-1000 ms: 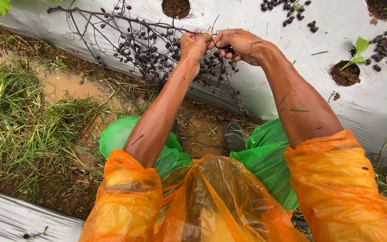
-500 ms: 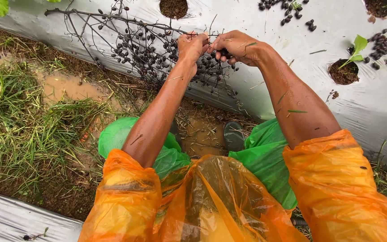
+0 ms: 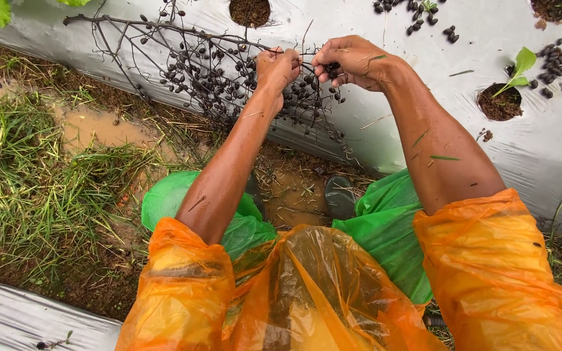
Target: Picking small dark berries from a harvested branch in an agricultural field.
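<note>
I see my left hand (image 3: 278, 68) fisted on the berry branch (image 3: 209, 71); my right hand (image 3: 352, 62) pinches dark berries (image 3: 332, 67). Planting hole (image 3: 501, 104) holds a seedling (image 3: 520, 64).

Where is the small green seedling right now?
In the head view, the seedling stands at the upper right, in a soil-filled hole in the silver plastic sheet, right of the right hand, beside a pile of dark seeds.

Packages: none were in view.
Labels: none.
Signs: none.
Screens: none showed anywhere on the muddy plot.
</note>
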